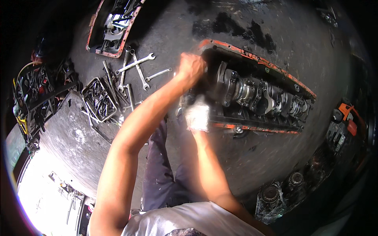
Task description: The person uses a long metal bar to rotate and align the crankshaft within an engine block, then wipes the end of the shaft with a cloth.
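Note:
An engine block (258, 59) with orange-edged flanges lies on the floor, its open side up, with a metal crankshaft (269, 100) along its middle. My left hand (191, 69) is closed in a fist by the block's near-left end, at the far corner. Whatever those fingers hold, if anything, is hidden. Closer to me, beside the same end, is my right hand (191, 100), smeared by motion. A whitish, cloth-like thing (198, 116) covers the hand and wrist; whether it is worn or held is unclear. The right fingers cannot be made out.
Several wrenches (136, 63) lie on the floor to the left, beside a metal tray (114, 114) of small parts. Another orange-edged engine part (118, 53) stands at the upper left. A tool heap (37, 94) is at far left. An orange-and-grey machine (342, 122) sits at right, with wrapped parts (271, 196) below.

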The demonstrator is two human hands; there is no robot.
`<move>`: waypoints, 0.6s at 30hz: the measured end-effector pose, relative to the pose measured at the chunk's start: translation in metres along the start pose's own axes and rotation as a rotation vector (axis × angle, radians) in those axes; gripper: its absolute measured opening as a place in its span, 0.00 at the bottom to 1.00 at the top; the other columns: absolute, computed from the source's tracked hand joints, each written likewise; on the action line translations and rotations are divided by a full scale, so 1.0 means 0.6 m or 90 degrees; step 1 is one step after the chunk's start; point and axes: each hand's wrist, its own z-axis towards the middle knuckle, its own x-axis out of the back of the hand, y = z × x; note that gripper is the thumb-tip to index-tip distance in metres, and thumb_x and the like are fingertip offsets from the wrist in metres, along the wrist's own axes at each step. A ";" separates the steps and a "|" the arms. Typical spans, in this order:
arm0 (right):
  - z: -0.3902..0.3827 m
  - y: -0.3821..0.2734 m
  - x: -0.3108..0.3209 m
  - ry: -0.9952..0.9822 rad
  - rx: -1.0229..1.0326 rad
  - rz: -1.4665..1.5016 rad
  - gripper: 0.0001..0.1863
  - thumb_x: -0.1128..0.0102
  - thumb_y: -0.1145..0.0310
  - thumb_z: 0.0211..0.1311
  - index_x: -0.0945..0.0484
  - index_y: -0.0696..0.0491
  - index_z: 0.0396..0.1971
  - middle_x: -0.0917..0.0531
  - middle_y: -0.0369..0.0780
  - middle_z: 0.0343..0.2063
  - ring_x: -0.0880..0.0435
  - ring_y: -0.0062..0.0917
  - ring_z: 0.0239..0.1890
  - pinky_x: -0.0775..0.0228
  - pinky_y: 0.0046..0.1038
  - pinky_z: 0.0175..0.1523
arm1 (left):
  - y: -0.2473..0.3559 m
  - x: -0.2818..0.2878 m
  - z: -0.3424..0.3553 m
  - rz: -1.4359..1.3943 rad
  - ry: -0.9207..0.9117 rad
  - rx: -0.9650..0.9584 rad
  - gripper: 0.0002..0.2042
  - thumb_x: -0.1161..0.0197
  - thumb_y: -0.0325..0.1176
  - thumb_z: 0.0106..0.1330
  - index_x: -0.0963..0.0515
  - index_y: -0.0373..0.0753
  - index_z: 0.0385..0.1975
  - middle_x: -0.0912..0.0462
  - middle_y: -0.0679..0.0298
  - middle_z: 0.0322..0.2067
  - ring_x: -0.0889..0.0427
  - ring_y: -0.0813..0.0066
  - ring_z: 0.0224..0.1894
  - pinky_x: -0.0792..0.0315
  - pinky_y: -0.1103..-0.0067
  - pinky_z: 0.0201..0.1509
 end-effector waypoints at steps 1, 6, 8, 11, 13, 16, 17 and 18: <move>-0.005 0.011 -0.033 -0.004 0.010 -0.004 0.12 0.43 0.69 0.58 0.19 0.58 0.40 0.18 0.45 0.27 0.18 0.36 0.25 0.26 0.35 0.27 | 0.004 0.005 0.008 -0.050 -0.008 -0.016 0.08 0.42 0.35 0.62 0.16 0.45 0.30 0.14 0.62 0.29 0.13 0.65 0.34 0.25 0.65 0.40; -0.012 0.023 -0.078 -0.143 -0.187 0.332 0.11 0.41 0.65 0.56 0.21 0.56 0.35 0.19 0.48 0.28 0.18 0.43 0.30 0.25 0.40 0.39 | -0.012 0.000 0.000 -0.166 -0.030 0.046 0.08 0.42 0.36 0.62 0.17 0.44 0.28 0.15 0.61 0.28 0.13 0.63 0.32 0.23 0.65 0.37; -0.013 0.043 -0.094 -0.116 -0.142 0.326 0.11 0.42 0.65 0.57 0.21 0.57 0.36 0.19 0.48 0.29 0.18 0.42 0.32 0.25 0.39 0.40 | -0.013 0.000 0.000 -0.137 0.000 0.006 0.09 0.43 0.37 0.63 0.17 0.44 0.28 0.15 0.60 0.28 0.13 0.63 0.31 0.22 0.66 0.35; -0.018 0.049 -0.134 -0.054 -0.063 0.326 0.10 0.44 0.65 0.61 0.23 0.58 0.32 0.19 0.51 0.29 0.18 0.42 0.29 0.24 0.39 0.36 | -0.011 -0.006 0.004 -0.111 0.037 -0.044 0.10 0.43 0.39 0.63 0.17 0.43 0.28 0.15 0.59 0.27 0.13 0.62 0.30 0.22 0.66 0.33; -0.020 0.040 -0.141 -0.015 -0.029 0.336 0.12 0.46 0.65 0.64 0.25 0.60 0.28 0.20 0.53 0.26 0.18 0.43 0.25 0.23 0.40 0.31 | -0.013 -0.015 0.003 -0.110 0.045 -0.053 0.11 0.42 0.41 0.64 0.17 0.43 0.28 0.15 0.58 0.27 0.13 0.61 0.30 0.21 0.65 0.33; -0.018 0.018 -0.116 0.119 0.126 0.019 0.12 0.47 0.66 0.66 0.25 0.58 0.26 0.22 0.50 0.21 0.20 0.40 0.19 0.25 0.34 0.28 | -0.019 -0.024 -0.013 -0.190 0.112 0.008 0.13 0.42 0.43 0.65 0.18 0.42 0.26 0.15 0.56 0.26 0.13 0.61 0.31 0.21 0.65 0.32; 0.000 -0.002 -0.068 -0.004 0.002 0.123 0.12 0.47 0.66 0.66 0.25 0.58 0.26 0.22 0.49 0.21 0.20 0.38 0.19 0.25 0.32 0.28 | -0.029 -0.015 -0.023 -0.196 0.071 0.019 0.14 0.42 0.43 0.65 0.18 0.41 0.26 0.16 0.55 0.26 0.13 0.60 0.31 0.21 0.65 0.32; 0.011 -0.014 -0.039 -0.125 -0.124 0.219 0.11 0.46 0.66 0.66 0.24 0.57 0.26 0.22 0.48 0.22 0.21 0.37 0.19 0.26 0.30 0.28 | -0.035 -0.006 -0.030 -0.204 0.034 0.027 0.14 0.43 0.43 0.66 0.18 0.40 0.26 0.16 0.54 0.26 0.13 0.60 0.31 0.21 0.65 0.33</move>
